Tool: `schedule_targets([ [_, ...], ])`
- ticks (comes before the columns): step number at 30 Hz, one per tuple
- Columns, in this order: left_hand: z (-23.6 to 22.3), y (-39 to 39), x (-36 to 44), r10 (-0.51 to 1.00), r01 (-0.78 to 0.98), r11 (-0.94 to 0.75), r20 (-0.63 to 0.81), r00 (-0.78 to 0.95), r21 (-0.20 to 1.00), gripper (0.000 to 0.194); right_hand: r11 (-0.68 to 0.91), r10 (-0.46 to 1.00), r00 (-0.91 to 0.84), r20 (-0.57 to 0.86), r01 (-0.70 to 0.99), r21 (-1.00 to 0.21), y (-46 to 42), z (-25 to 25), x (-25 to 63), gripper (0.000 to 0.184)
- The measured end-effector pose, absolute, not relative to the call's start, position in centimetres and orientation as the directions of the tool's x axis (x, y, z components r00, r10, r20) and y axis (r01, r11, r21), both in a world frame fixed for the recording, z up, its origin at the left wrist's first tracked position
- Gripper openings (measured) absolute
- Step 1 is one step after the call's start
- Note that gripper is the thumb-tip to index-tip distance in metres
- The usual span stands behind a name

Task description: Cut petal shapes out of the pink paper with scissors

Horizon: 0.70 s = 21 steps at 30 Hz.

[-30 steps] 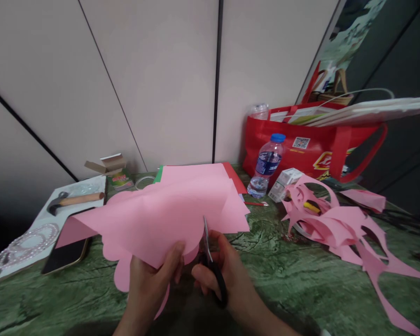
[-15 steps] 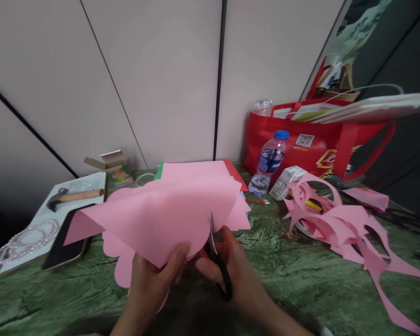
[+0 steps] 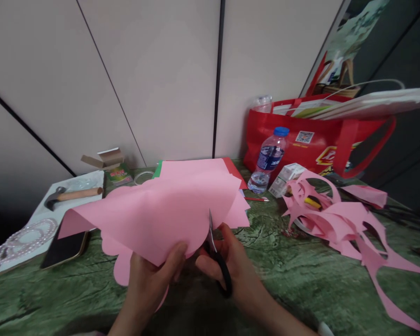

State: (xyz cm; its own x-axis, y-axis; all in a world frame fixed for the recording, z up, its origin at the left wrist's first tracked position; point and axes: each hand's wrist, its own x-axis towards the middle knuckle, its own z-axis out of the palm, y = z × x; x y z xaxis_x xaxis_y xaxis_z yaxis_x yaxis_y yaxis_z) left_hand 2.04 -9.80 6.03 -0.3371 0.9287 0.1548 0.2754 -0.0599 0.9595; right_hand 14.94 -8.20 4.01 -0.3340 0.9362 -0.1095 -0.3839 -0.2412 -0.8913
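My left hand (image 3: 154,275) pinches pink paper (image 3: 161,210); my right hand (image 3: 237,263) grips scissors (image 3: 213,241), cutting its near edge; the curve likely wants turning.

A green table (image 3: 311,289) with dark, marble-like veining carries everything. At its left lies a white sheet (image 3: 28,242), with a dark phone (image 3: 65,249) at its near right edge. Beyond, a small open-flapped box (image 3: 117,173) stands just beside a clear ring (image 3: 143,177). Toward the back middle rest overlapping green, pink and red sheets (image 3: 236,172), with a red pencil (image 3: 256,199) near their right edge. A water bottle (image 3: 268,161) with a blue cap stands before a red bag (image 3: 322,135), and a white carton (image 3: 286,179) sits beside it. Pink paper scraps (image 3: 336,225) sprawl across the right side, near a folded pink piece (image 3: 366,195) and dark objects (image 3: 402,217) too dim to name.
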Motion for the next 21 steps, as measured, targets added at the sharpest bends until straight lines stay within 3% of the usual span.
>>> schedule_targets([
  [21, 5.73, -9.63, 1.66, 0.938, 0.269, -0.082, 0.166, -0.306, 0.960, 0.030, -0.210, 0.940, -0.325, -0.104, -0.310, -0.927, -8.04, 3.22, 14.77, 0.060],
])
